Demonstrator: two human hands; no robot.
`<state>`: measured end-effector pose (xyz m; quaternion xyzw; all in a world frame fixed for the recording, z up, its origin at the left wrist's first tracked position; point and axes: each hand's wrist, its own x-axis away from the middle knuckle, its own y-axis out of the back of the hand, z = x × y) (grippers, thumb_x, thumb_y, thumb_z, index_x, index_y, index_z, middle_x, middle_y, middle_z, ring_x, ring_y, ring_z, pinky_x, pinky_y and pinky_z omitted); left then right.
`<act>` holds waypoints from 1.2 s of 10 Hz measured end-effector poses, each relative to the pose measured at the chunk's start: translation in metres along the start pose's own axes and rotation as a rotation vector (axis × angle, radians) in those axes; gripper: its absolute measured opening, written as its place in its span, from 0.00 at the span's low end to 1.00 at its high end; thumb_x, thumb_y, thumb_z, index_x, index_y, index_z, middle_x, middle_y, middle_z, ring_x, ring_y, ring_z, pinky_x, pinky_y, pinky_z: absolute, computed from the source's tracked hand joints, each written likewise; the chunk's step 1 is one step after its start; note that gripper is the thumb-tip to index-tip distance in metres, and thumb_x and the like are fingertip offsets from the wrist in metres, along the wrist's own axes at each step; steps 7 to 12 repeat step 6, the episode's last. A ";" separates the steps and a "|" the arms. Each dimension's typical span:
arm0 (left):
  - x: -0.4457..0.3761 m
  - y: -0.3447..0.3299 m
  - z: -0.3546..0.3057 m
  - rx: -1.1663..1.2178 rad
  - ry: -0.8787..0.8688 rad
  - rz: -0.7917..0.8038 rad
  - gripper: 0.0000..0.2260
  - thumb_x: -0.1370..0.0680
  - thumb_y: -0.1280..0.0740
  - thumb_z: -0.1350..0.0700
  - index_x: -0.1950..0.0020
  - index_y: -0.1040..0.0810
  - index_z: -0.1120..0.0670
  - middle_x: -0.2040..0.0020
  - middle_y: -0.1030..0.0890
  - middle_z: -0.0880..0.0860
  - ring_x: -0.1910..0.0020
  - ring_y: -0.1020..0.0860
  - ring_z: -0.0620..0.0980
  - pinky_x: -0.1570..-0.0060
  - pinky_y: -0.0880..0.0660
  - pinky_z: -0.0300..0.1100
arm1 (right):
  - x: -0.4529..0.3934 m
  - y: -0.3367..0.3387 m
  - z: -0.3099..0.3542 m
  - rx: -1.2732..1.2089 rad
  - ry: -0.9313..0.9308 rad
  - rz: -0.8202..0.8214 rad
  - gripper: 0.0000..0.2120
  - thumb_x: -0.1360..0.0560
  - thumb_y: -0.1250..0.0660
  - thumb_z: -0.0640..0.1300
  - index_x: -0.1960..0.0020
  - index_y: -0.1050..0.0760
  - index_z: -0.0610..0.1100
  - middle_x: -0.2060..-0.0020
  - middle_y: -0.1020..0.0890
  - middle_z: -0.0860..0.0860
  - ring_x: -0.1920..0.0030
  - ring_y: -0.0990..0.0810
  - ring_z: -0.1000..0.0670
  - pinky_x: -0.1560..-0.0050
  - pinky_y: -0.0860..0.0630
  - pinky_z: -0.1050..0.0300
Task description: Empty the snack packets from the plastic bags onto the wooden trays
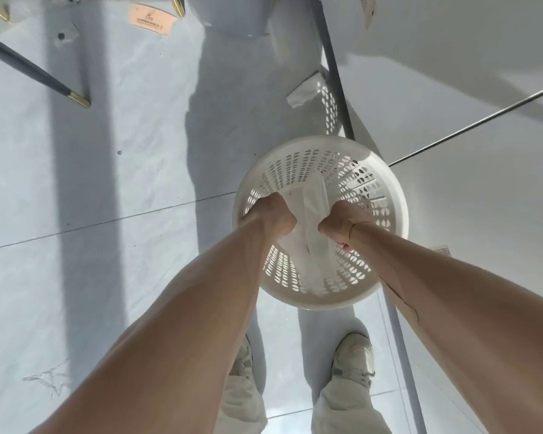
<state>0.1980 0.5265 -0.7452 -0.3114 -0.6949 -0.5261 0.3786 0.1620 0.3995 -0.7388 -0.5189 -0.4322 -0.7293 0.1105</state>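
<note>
A round white perforated basket (386,195) stands on the floor in front of my feet. Inside it lies a crumpled white plastic bag (311,202). My left hand (271,214) is closed on the bag's left side. My right hand (345,223) is closed on its right side, with a yellow band at the wrist. Both hands reach down into the basket from above. No snack packets or wooden trays are in view.
A second perforated basket (326,104) with white paper sits behind, beside a dark metal table leg (336,73). Chair legs with gold tips (79,100) stand at the upper left. A white tabletop (467,89) fills the right. My shoes (355,358) are below.
</note>
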 end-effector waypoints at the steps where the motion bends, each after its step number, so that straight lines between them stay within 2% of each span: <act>1: -0.017 -0.009 0.001 0.013 0.016 -0.025 0.17 0.27 0.39 0.64 0.38 0.27 0.58 0.56 0.24 0.55 0.55 0.22 0.58 0.58 0.25 0.45 | -0.016 -0.012 -0.003 0.004 0.003 -0.014 0.07 0.30 0.39 0.35 0.56 0.23 0.39 0.59 0.19 0.42 0.57 0.17 0.40 0.58 0.20 0.53; 2: -0.027 -0.016 -0.002 0.096 0.034 0.000 0.16 0.26 0.40 0.62 0.39 0.27 0.58 0.59 0.24 0.55 0.56 0.19 0.59 0.54 0.19 0.49 | -0.024 -0.022 -0.010 -0.011 0.018 -0.035 0.04 0.29 0.38 0.37 0.59 0.25 0.40 0.62 0.20 0.44 0.62 0.20 0.41 0.62 0.24 0.54; 3: -0.022 -0.016 -0.005 0.116 0.045 0.032 0.16 0.25 0.39 0.60 0.37 0.27 0.58 0.52 0.21 0.57 0.53 0.19 0.59 0.51 0.19 0.50 | -0.020 -0.023 -0.013 -0.014 0.018 0.015 0.05 0.28 0.38 0.38 0.56 0.24 0.40 0.63 0.20 0.44 0.61 0.20 0.41 0.60 0.22 0.53; 4: -0.010 -0.001 -0.006 0.106 0.041 0.033 0.19 0.23 0.41 0.57 0.32 0.29 0.57 0.41 0.22 0.57 0.46 0.22 0.58 0.51 0.23 0.45 | 0.000 -0.008 -0.015 -0.025 0.014 0.048 0.07 0.26 0.38 0.39 0.51 0.23 0.39 0.59 0.20 0.44 0.57 0.19 0.41 0.56 0.21 0.53; 5: 0.010 0.016 -0.009 0.071 0.011 -0.006 0.22 0.23 0.42 0.56 0.29 0.31 0.57 0.37 0.22 0.57 0.42 0.23 0.58 0.51 0.28 0.44 | 0.024 0.009 -0.012 -0.002 0.027 0.021 0.13 0.26 0.38 0.40 0.44 0.22 0.40 0.54 0.19 0.43 0.50 0.19 0.40 0.50 0.21 0.52; 6: 0.057 0.039 -0.013 0.087 0.009 -0.042 0.23 0.23 0.41 0.54 0.27 0.33 0.55 0.34 0.24 0.57 0.38 0.24 0.56 0.44 0.27 0.46 | 0.080 0.037 -0.007 0.070 0.023 -0.005 0.19 0.26 0.37 0.43 0.36 0.24 0.45 0.43 0.18 0.44 0.42 0.20 0.41 0.47 0.25 0.52; 12: 0.057 0.039 -0.013 0.087 0.009 -0.042 0.23 0.23 0.41 0.54 0.27 0.33 0.55 0.34 0.24 0.57 0.38 0.24 0.56 0.44 0.27 0.46 | 0.080 0.037 -0.007 0.070 0.023 -0.005 0.19 0.26 0.37 0.43 0.36 0.24 0.45 0.43 0.18 0.44 0.42 0.20 0.41 0.47 0.25 0.52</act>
